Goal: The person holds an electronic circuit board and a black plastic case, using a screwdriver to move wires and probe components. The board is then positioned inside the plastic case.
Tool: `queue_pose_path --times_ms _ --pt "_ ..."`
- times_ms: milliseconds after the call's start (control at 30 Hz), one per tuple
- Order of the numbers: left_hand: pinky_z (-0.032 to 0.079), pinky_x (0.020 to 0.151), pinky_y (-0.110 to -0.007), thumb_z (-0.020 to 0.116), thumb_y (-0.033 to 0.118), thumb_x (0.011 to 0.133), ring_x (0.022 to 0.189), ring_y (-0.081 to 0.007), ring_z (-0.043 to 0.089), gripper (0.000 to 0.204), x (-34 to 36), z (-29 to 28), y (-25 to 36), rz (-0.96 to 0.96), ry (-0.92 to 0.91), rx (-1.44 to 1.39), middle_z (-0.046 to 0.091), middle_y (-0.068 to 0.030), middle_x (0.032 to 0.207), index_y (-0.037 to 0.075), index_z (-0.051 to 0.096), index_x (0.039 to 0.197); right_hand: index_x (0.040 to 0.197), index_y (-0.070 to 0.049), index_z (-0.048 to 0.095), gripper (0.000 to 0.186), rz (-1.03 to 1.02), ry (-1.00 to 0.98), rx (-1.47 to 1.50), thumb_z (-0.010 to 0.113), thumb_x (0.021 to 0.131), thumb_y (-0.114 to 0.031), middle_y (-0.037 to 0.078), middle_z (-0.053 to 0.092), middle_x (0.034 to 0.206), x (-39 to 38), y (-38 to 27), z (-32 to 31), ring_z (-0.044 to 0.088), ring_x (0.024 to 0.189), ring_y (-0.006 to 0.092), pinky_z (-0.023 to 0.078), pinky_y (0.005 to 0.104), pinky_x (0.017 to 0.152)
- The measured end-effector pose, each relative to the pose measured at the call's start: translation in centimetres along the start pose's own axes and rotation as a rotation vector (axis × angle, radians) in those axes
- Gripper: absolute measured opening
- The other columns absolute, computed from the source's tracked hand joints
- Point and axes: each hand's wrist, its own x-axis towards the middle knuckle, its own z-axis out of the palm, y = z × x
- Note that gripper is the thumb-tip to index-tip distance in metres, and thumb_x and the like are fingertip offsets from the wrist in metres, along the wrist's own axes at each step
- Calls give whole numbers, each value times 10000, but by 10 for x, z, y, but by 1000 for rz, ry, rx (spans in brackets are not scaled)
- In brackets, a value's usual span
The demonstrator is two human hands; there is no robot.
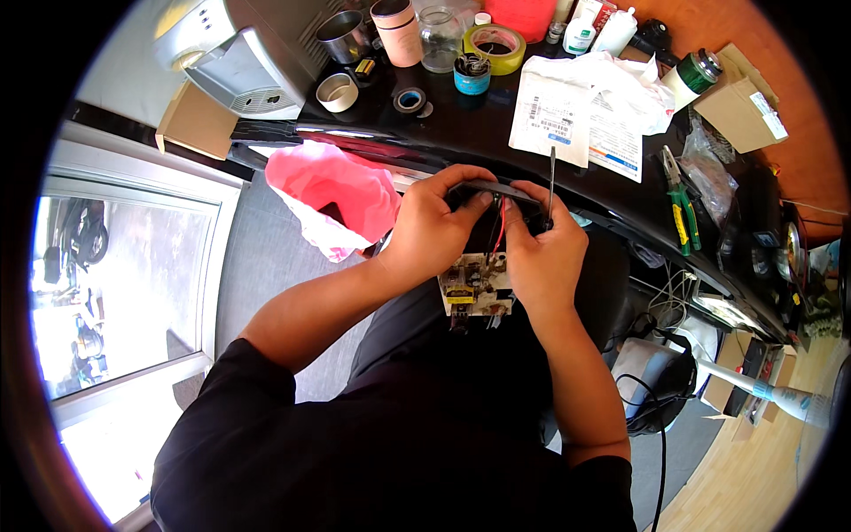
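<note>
Both my hands hold a black curved part above my lap, near the desk's front edge. My left hand is closed on its left end, thumb on the near side. My right hand grips the other end, and a thin dark rod, like a screwdriver shaft, sticks up from beside its fingers; its handle is hidden. Red wires run down from the black part toward a dirty, pale circuit board with a yellow-labelled component. The board hangs or rests over my lap; I cannot tell which.
On the black desk are papers, green-and-yellow pliers, a roll of yellow tape, a glass jar and a blue tin. A pink-lined bag stands left of my hands. Cables and a fan are at the right.
</note>
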Motion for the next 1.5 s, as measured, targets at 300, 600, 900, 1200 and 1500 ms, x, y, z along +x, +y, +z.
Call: queue_pose_path --times_ms 300,600,900,1200,1500 --pt "521 977 -299 617 -23 963 1082 -122 649 360 19 -15 -10 -16 -228 -95 717 -95 1147 -19 626 1323 1159 -25 736 290 -34 -93 -115 766 919 -185 133 770 933 13 5 -7 738 835 203 546 306 809" --pt "496 1048 -304 571 -86 916 1177 -145 632 508 22 -20 -7 -126 -350 -206 675 -101 1268 -3 567 1417 1210 -38 724 313 122 -208 -67 750 943 -199 121 777 989 18 2 -12 699 859 151 530 298 842" --pt "524 978 -295 621 1 970 1084 -122 649 369 23 -18 -5 -127 -294 -162 712 -91 1170 -6 630 1338 1161 -16 729 281 51 -123 -10 760 927 -168 128 777 1012 15 13 -5 720 936 183 525 302 891" --pt "550 873 -279 643 76 1013 969 -105 655 244 20 -15 -10 -210 -194 -189 712 -61 1095 12 672 1247 1365 7 628 473 75 -286 115 696 903 -66 119 747 1137 13 10 -15 678 912 120 528 268 869" --pt "583 836 -289 669 98 1006 933 -126 682 279 26 -18 -17 -311 -211 -455 713 -72 1094 12 646 1270 1385 50 599 520 115 -281 224 689 879 -31 64 721 1038 12 11 -13 631 845 63 520 231 784"
